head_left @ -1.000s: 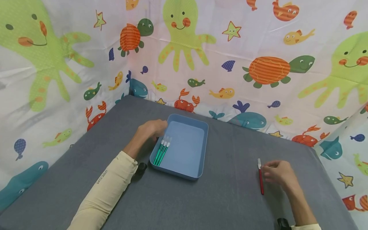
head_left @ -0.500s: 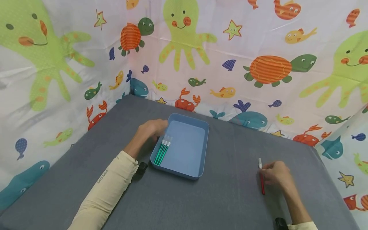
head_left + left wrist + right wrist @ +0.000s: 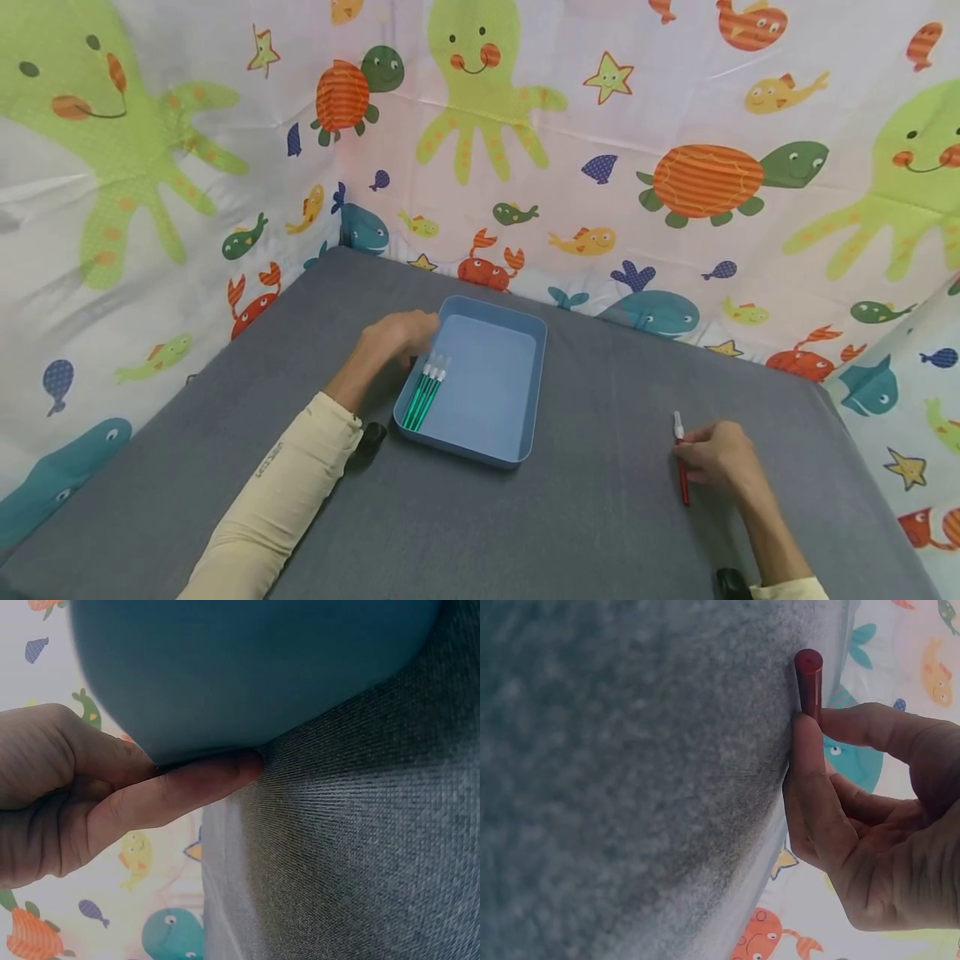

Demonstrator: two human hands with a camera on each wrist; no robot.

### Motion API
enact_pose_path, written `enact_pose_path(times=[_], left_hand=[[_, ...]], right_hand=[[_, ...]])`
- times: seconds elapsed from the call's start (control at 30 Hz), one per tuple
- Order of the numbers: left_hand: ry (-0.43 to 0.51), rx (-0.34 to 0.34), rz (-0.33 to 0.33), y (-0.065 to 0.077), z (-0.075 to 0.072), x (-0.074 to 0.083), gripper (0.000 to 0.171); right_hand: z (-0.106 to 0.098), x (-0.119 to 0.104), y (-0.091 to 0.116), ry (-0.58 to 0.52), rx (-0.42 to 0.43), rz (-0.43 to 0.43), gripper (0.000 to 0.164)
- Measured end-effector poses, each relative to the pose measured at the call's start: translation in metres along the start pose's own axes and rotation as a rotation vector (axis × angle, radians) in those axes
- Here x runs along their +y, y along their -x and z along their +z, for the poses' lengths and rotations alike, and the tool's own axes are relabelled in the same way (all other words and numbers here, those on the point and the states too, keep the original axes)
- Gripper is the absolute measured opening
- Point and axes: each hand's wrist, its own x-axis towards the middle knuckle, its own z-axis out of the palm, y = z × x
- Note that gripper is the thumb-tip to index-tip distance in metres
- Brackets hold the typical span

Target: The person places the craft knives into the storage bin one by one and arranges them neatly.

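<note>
A shallow blue tray [image 3: 487, 379] rests on the grey cloth, left of centre in the head view. My left hand [image 3: 399, 337] grips its left side; the left wrist view has the thumb and a finger at the bottom edge of the tray's wall [image 3: 247, 682]. Inside the tray, along its left side, lie several slim green pen-like sticks [image 3: 422, 404] with white collars and clear tips. Over at the right, my right hand [image 3: 720, 454] pinches a slim red pen-like stick [image 3: 684, 485] with a whitish tip. Its round red end [image 3: 808, 664] sticks out past the fingers in the right wrist view.
Grey cloth [image 3: 600, 517] covers the table, with a wide stretch of it between the tray and the red stick. A white curtain [image 3: 525, 167] printed with sea animals stands around the back and both sides.
My right hand has moved slightly left onto the red stick, and its fingers have closed on it. The left hand stays at the tray. The head view has shifted very slightly.
</note>
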Motion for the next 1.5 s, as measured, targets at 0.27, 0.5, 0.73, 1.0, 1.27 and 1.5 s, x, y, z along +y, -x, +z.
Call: enact_pose_path(times=[0.27, 0.5, 0.73, 1.0, 1.27, 1.5], left_hand=[[0.005, -0.011, -0.018, 0.000, 0.000, 0.002, 0.049], [0.010, -0.002, -0.016, 0.000, -0.001, 0.004, 0.046], [0.024, -0.002, -0.025, -0.001, 0.000, 0.004, 0.047], [0.000, -0.011, -0.019, -0.002, -0.003, 0.005, 0.045], [-0.005, -0.006, -0.011, 0.000, -0.001, 0.003, 0.047], [0.022, 0.004, -0.009, 0.002, -0.001, 0.003, 0.046]], right_hand=[[-0.006, -0.003, 0.004, -0.050, -0.007, -0.008, 0.034], [-0.011, -0.013, 0.010, -0.093, 0.031, 0.003, 0.037], [-0.015, -0.024, 0.020, -0.125, 0.049, -0.041, 0.040], [-0.014, -0.036, 0.029, -0.137, 0.084, -0.086, 0.042], [-0.012, -0.052, 0.035, -0.184, 0.070, -0.122, 0.045], [-0.004, -0.069, 0.040, -0.233, 0.045, -0.148, 0.044]])
